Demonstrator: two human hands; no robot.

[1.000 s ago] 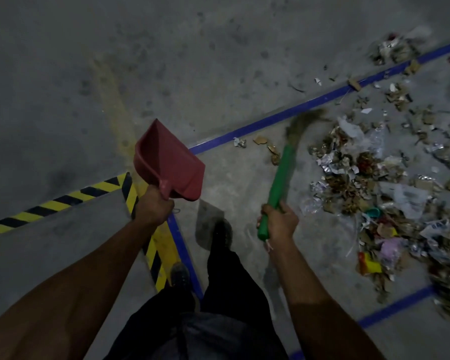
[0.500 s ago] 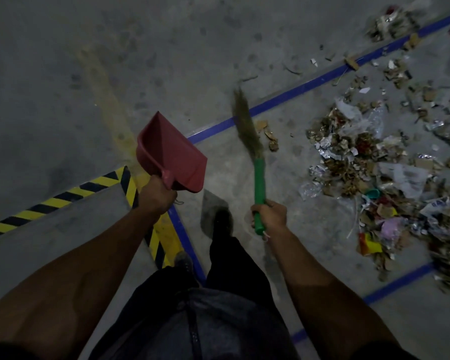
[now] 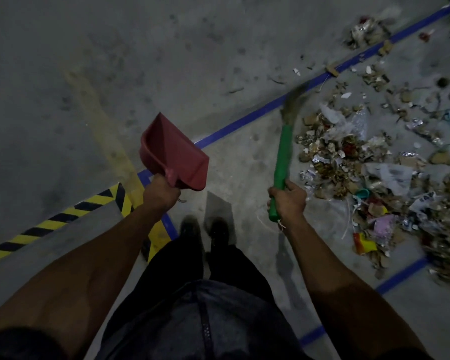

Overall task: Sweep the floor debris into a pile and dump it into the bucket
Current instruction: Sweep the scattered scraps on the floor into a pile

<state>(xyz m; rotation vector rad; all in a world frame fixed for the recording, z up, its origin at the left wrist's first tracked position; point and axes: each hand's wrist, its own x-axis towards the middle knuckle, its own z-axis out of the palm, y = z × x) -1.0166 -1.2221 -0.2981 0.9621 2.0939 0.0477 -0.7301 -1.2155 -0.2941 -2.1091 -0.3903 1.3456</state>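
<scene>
Both hands are closed around tools. Left hand grips the short handle of a dark red plastic dustpan, which is held in the air above the floor with its open mouth pointing to the far left. Right hand is curled around the lower end of a hand broom with a green plastic handle; the handle rises away from the person, and the brown bristles at its far end are blurred, so I cannot tell if they touch the floor. They are over a blue tape line that runs diagonally from the near left to the far right.

To the right of the broom lies the pile of mixed debris on the grey concrete floor: torn paper, silver foil pieces, brown cardboard bits and some coloured scraps. Smaller bits are scattered farther away along the tape line. The nearest edge of the pile is just beside the broom handle.

On the near left there is yellow-and-black striped hazard tape. Two dark shoes and dark trousers of the person show at the bottom centre, between the forearms.
</scene>
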